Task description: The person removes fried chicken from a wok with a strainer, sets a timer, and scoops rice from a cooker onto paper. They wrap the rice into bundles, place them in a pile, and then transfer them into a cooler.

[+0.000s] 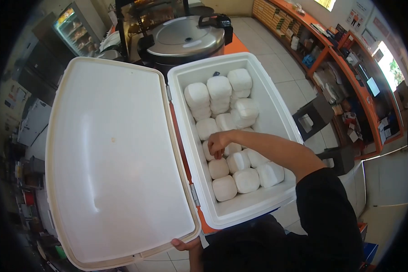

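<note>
A white cooler box stands open in front of me, with its lid swung over to the left. Inside it sit several rounded white packs in rows, stacked higher at the far end. My right hand reaches down among the packs near the hinge side. Its fingers are curled downward and touch the packs; whether they grip one is hidden. At the lid's near corner is my left hand, thumb along the rim and the other fingers mostly hidden, holding the edge.
A large silver rice cooker stands just beyond the cooler box. Along the right runs an orange shelf unit with papers and goods. Dark grey bins stand beside the box. A lit display fridge is at the back left.
</note>
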The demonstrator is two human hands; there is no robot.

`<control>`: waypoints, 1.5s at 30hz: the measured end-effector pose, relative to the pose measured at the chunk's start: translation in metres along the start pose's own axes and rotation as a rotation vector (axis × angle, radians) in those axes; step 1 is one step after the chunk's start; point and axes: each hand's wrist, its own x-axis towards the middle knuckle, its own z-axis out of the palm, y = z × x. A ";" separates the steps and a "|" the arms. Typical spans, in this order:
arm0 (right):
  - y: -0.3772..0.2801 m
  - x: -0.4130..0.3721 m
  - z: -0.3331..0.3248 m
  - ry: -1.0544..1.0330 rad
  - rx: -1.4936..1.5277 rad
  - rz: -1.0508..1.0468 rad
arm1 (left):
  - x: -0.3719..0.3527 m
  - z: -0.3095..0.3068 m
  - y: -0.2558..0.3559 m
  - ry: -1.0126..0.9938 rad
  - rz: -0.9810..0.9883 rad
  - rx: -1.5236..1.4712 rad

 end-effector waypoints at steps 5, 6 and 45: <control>-0.043 -0.029 -0.024 0.269 -0.131 -0.204 | -0.001 0.026 0.016 -0.029 0.038 -0.073; -0.033 -0.019 -0.030 0.326 -0.200 -0.239 | 0.001 0.016 0.009 -0.054 0.055 -0.076; -0.103 -0.059 -0.103 0.547 -0.093 -0.536 | 0.005 0.014 0.007 -0.077 0.183 0.001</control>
